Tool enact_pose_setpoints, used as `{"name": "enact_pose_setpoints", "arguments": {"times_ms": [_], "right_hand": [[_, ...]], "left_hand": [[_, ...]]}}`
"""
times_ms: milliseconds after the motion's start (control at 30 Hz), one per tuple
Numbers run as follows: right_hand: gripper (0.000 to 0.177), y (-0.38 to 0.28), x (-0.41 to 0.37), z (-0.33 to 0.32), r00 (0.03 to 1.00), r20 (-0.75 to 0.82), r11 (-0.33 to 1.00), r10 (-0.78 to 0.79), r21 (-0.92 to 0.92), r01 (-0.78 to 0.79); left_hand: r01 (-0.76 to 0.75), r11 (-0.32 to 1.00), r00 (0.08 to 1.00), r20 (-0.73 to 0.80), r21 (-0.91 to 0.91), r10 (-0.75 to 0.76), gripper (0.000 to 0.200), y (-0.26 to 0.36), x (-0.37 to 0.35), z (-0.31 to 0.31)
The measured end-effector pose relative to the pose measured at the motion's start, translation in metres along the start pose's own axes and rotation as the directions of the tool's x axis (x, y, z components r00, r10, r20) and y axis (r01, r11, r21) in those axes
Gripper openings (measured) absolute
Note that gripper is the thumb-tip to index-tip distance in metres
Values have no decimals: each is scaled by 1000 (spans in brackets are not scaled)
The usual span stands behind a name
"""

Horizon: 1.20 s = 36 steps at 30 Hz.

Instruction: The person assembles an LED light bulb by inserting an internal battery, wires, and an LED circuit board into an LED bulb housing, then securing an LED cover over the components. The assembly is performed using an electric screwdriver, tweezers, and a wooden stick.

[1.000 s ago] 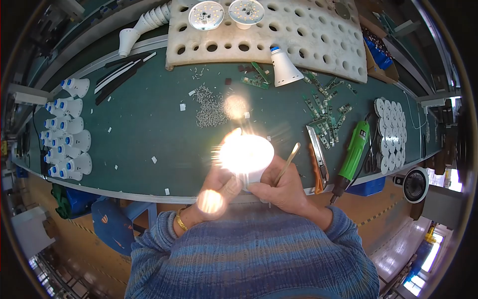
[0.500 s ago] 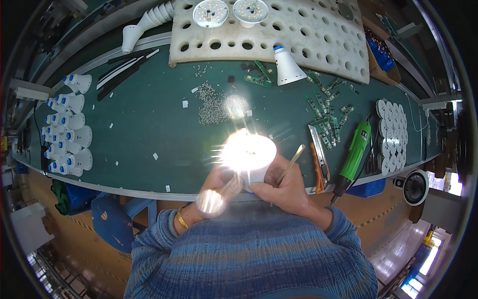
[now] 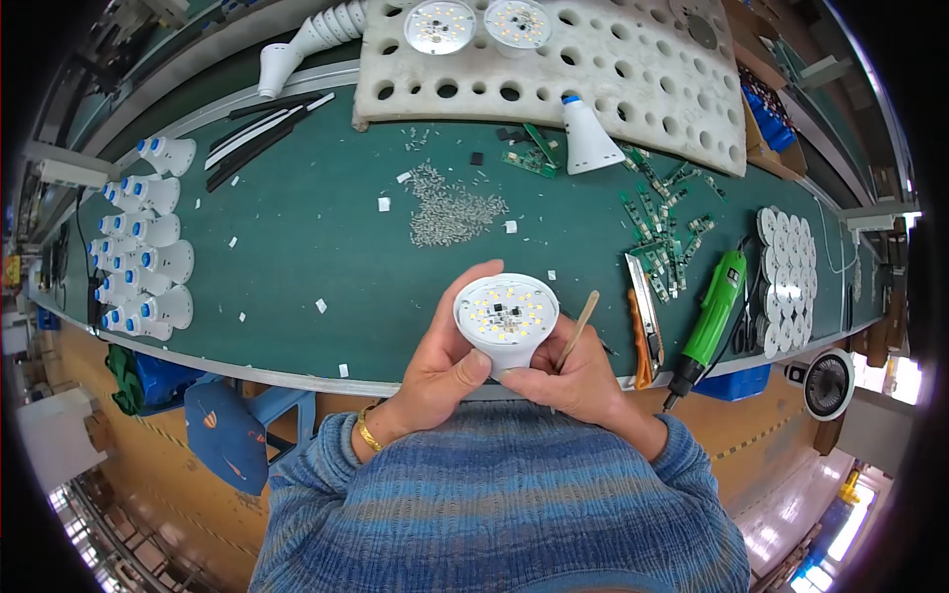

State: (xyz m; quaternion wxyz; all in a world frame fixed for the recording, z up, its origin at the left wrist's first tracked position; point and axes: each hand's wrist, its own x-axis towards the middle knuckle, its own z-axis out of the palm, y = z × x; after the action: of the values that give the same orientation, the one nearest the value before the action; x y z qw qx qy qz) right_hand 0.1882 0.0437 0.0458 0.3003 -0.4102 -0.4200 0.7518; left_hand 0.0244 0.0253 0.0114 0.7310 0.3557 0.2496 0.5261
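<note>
An LED bulb (image 3: 505, 314) without its cover sits upright between my hands, its round board of yellow LEDs facing up and unlit. My left hand (image 3: 445, 358) wraps the bulb's left side, thumb against the white housing. My right hand (image 3: 576, 378) closes on the lower right of the housing. A thin tan stick (image 3: 579, 328) also rises from between the fingers of that hand. The bulb's base is hidden behind the fingers. Just beyond lies a pile of small metal pins (image 3: 447, 210).
Bulb housings (image 3: 158, 259) stand in rows at left. A utility knife (image 3: 644, 318), green electric screwdriver (image 3: 716, 314), circuit boards (image 3: 654, 237) and stacked LED discs (image 3: 786, 282) lie at right. A holed foam board (image 3: 554, 87) with two bulbs spans the back, a white housing (image 3: 590, 138) before it.
The bulb in my hands was glowing brightly and is now dark, so its LED board shows. Both hands keep their grip; the view has shifted slightly.
</note>
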Motion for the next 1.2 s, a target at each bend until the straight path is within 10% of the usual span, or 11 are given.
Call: {"name": "enact_pose_setpoints", "arguments": {"times_ms": [167, 300, 1000, 1200], "right_hand": [[48, 7, 0, -10, 1000, -10, 969, 14, -246, -16], [47, 9, 5, 3, 994, -80, 998, -69, -9, 69], [68, 11, -3, -8, 997, -60, 979, -40, -201, 27], [42, 14, 3, -4, 960, -3, 905, -280, -333, 263]], "left_hand": [[-28, 1000, 1000, -7, 14, 28, 77, 5, 0, 0], [14, 998, 1000, 13, -57, -13, 77, 6, -3, -4], [-13, 999, 997, 78, 53, 9, 72, 4, -2, 1], [-10, 994, 999, 38, 107, 6, 73, 10, -3, 3]]}}
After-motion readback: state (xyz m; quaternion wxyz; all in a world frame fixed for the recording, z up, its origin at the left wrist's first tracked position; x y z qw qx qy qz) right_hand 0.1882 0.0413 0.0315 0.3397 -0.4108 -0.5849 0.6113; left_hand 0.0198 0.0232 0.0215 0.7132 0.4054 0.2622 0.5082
